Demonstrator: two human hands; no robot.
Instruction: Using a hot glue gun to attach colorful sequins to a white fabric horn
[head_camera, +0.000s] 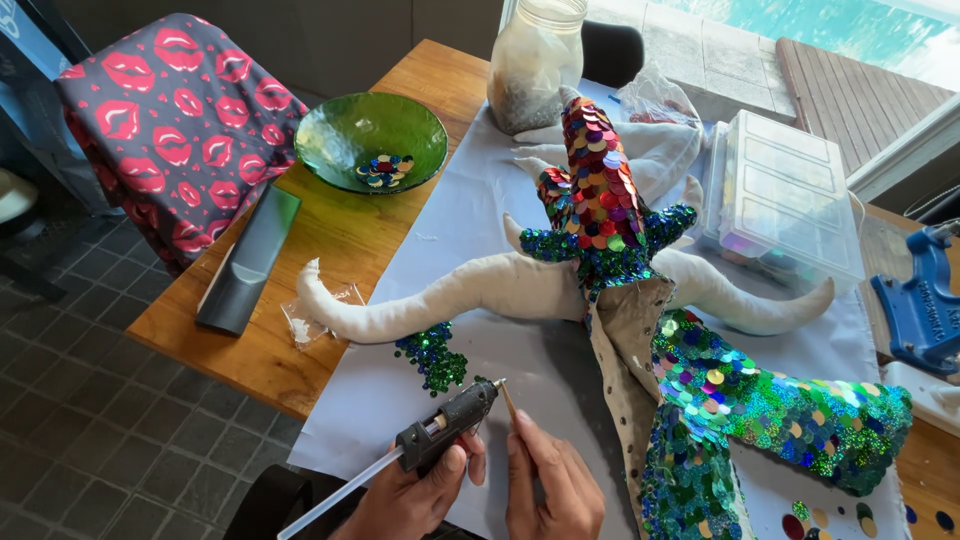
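Head view: I see my left hand wrapped around the glue gun, low on the grey sheet. My right hand pinches a thin stick touching the nozzle, near the sequined figure

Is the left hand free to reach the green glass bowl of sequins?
Probably not yet: the left hand grips the glue gun, though bare tabletop lies before the green glass bowl.
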